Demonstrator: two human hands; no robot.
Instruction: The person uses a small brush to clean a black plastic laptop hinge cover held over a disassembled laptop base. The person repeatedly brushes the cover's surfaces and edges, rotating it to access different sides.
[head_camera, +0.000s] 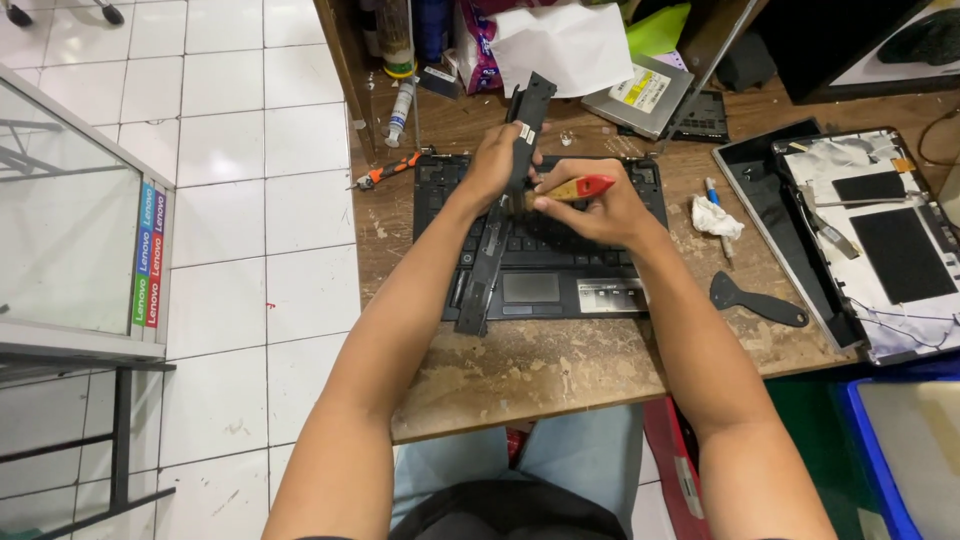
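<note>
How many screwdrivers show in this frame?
3. A red-and-yellow-handled screwdriver is in the right hand; an orange-handled one lies at the bench's left edge; a thin blue-handled one lies right of the laptop base. Clutter behind may hide more.

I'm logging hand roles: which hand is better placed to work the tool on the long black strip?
Right. The right hand already grips the red-handled tool with its tip at the long black strip, which the left hand steadies.

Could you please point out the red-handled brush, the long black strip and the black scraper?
Brush (585, 186), head view, red handle.
Black strip (492, 260), head view, lower half.
Scraper (755, 303), head view, handle.
</note>
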